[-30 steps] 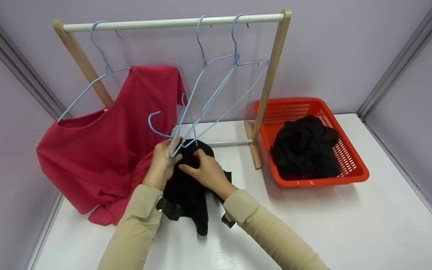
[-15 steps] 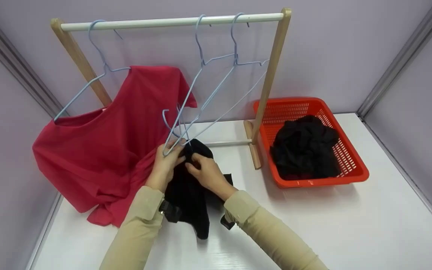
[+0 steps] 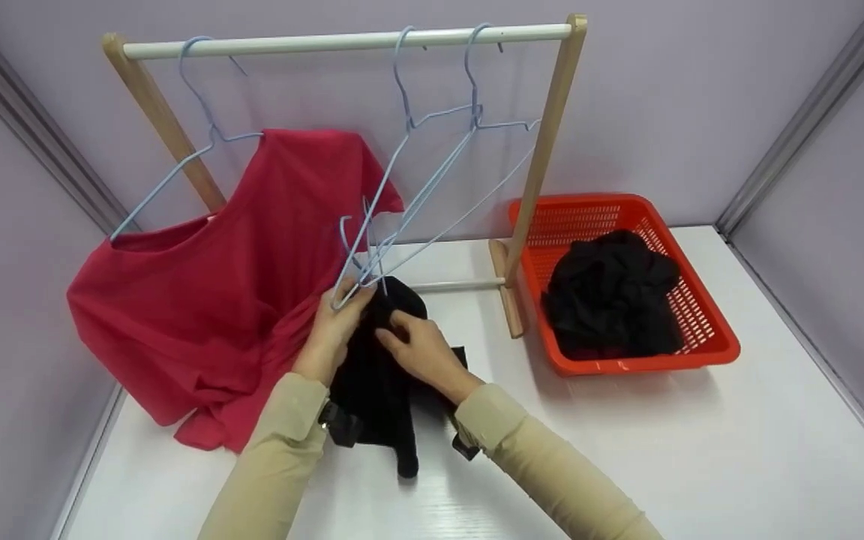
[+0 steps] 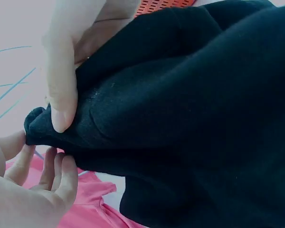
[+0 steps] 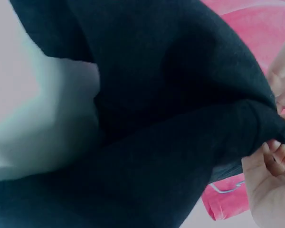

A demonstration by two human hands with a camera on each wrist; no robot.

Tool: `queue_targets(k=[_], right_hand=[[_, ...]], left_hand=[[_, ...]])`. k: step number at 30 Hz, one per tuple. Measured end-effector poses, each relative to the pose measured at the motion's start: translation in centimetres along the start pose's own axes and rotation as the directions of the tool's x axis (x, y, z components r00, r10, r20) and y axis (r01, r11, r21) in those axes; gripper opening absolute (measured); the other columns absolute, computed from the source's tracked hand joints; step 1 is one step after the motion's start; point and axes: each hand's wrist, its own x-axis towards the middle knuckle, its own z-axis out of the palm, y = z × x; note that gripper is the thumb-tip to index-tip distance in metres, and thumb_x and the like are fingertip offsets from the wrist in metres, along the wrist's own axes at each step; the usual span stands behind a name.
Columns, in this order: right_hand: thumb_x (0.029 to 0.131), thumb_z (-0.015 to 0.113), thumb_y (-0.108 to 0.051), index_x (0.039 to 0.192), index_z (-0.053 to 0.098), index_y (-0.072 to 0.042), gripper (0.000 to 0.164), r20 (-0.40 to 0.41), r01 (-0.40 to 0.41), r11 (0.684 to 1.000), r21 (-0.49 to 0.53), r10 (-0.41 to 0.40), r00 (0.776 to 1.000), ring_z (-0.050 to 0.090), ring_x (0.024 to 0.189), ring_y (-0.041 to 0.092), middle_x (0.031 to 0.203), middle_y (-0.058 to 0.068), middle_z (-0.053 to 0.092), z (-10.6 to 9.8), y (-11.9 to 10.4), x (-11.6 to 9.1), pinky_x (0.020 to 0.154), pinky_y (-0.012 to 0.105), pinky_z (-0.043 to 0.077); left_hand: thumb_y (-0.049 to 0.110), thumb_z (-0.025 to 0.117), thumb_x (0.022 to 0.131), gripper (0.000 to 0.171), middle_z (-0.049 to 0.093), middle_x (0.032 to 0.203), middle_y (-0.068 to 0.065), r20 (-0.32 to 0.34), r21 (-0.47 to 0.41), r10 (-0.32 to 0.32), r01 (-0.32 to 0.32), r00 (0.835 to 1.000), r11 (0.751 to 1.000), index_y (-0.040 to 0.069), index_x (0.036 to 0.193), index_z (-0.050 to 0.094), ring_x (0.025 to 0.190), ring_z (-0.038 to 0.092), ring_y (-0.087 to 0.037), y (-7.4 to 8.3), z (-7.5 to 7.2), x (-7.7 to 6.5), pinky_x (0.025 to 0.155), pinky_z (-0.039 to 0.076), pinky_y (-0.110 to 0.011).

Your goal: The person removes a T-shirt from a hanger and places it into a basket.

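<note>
A black garment [image 3: 376, 397] hangs from both hands over the white table, one narrow end trailing down. My left hand [image 3: 338, 319] pinches the garment's upper edge; in the left wrist view its fingers [image 4: 61, 178] meet the cloth from below. My right hand [image 3: 424, 349] pinches the same cloth from the right, its thumb [image 4: 61, 102] on top of the fabric. A loose blue wire hanger [image 3: 345, 234] shows its hook just beyond the left hand; its lower part is hidden by hand and cloth. In the right wrist view the garment [image 5: 180, 71] hides most of the right hand [image 5: 270, 185].
A rack with a white rail [image 3: 312, 45] stands behind the hands. A red shirt [image 3: 229, 292] hangs on a hanger at left. Blue wire hangers [image 3: 439, 169] dangle in front of the hands. An orange-red basket [image 3: 649, 366] with black cloth [image 3: 612, 296] stands at right.
The loose hanger's hook has swung right, closer to the hanging hangers. Both hands have shifted slightly right with the black garment, and the red shirt's sleeve shows more.
</note>
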Motion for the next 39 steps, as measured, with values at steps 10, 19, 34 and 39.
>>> queue_targets(k=[10,19,34,39], right_hand=[[0.092,0.059,-0.025,0.08,0.051,-0.006,0.024,0.178,0.122,0.992,0.003,-0.121,0.977,0.042,0.064,0.009,0.068,-0.006,0.04,0.5,1.5,-1.2,0.062,0.019,0.035],[0.092,0.058,-0.019,0.08,0.053,-0.004,0.02,0.422,0.151,0.988,0.036,-0.152,0.894,0.042,0.06,0.005,0.066,-0.007,0.041,0.7,3.1,-2.0,0.059,0.016,0.034],[0.084,0.066,-0.02,0.062,0.037,-0.018,0.036,0.703,0.088,0.975,-0.203,0.083,0.706,0.031,0.052,0.006,0.057,-0.009,0.033,0.2,4.6,-2.9,0.05,0.019,0.027],[0.082,0.068,-0.022,0.064,0.046,-0.015,0.03,0.707,0.049,0.952,-0.303,0.19,0.681,0.036,0.057,0.008,0.059,-0.009,0.037,0.1,4.8,-3.0,0.053,0.021,0.03]], left_hand=[[0.007,0.056,0.093,0.061,0.069,0.108,-0.008,0.226,0.136,0.018,-0.049,0.974,0.99,0.01,0.147,0.028,0.096,0.061,-0.007,0.4,-1.6,0.6,0.092,0.04,-0.028],[-0.003,0.044,0.096,0.065,0.061,0.106,-0.008,0.318,0.173,-0.015,-0.042,0.948,0.984,0.013,0.151,0.014,0.076,0.063,-0.002,0.3,-3.2,1.1,0.082,0.051,-0.028],[-0.006,0.045,0.095,0.035,0.055,0.087,-0.001,0.125,0.143,0.014,-0.032,0.992,0.989,-0.006,0.129,0.041,0.067,0.063,-0.005,0.3,-3.7,1.3,0.072,0.057,-0.027],[-0.006,0.044,0.095,0.036,0.053,0.095,-0.005,0.093,0.121,0.001,-0.012,0.996,0.993,-0.004,0.131,0.039,0.068,0.063,-0.006,0.2,-3.6,1.3,0.074,0.058,-0.029]])
